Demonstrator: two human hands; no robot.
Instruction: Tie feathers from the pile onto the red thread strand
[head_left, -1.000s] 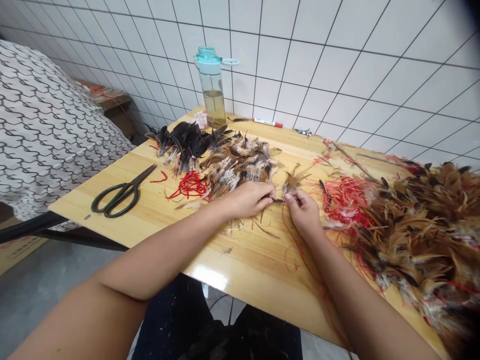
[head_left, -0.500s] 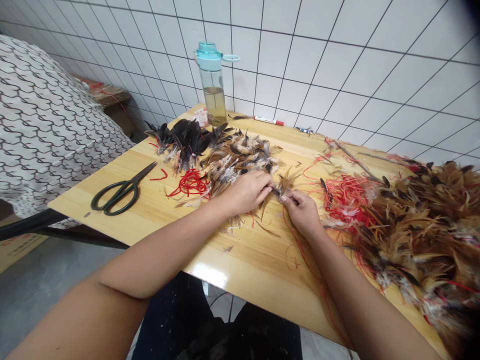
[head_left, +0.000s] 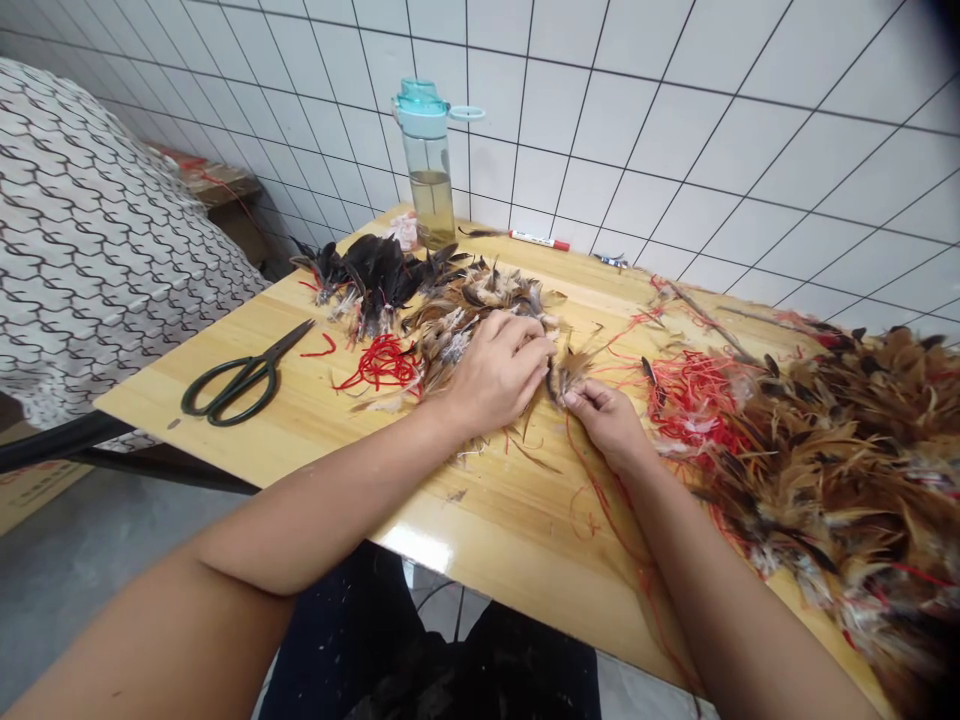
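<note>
My right hand (head_left: 606, 422) pinches a small bunch of brown feathers (head_left: 574, 372) between thumb and forefinger, above the wooden table. A thin red string (head_left: 592, 480) trails from that bunch down toward the table's front edge. Just left of it, my left hand (head_left: 504, 368) is closed with curled fingers, over the right side of a brown and grey feather pile (head_left: 480, 290). Its fingertips lie beside a dark strip at the bunch; what they hold, if anything, is hidden.
Black scissors (head_left: 244, 380) lie at the left, beside red string pieces (head_left: 382, 365) and black feathers (head_left: 382, 270). Behind stand a water bottle (head_left: 429, 170) and a marker (head_left: 538, 240) near the tiled wall. Red strings (head_left: 697, 395) and a large brown feather heap (head_left: 862, 440) cover the right side.
My left hand has drawn slightly left and up, away from the small bunch, its fingers more bent. My right hand keeps its pinch on the feathers, nearly in place.
</note>
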